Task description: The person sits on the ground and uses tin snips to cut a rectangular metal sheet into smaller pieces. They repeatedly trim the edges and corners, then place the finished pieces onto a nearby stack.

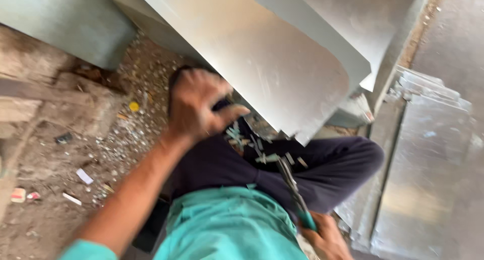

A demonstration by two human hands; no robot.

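The fingers (pixel 229 112) of the left hand (pixel 199 106), at the centre of the frame, are curled half shut with the thumb stretched out to the right; motion blur hides whether they grip the lower edge of the metal sheet (pixel 262 53) just above them. At the bottom right, the right hand (pixel 326 239) is closed around the teal handle of a pair of tin snips (pixel 295 192), whose dark slender blades point up and left toward the lap. Small pale metal offcuts (pixel 257 151), thin and angular, lie scattered over the dark trousers (pixel 322 164) at the middle of the frame.

The sheet is large, smooth, dull grey and curved, and fills the top centre; a second like it overlaps at the upper right. Flat grey sheets (pixel 428 139) lie stacked down the right side. The floor (pixel 106 154) on the left is bare, gritty dirt strewn with scraps, with rough wooden planks (pixel 30 93) at the far left. A teal shirt (pixel 227 224) fills the bottom centre.
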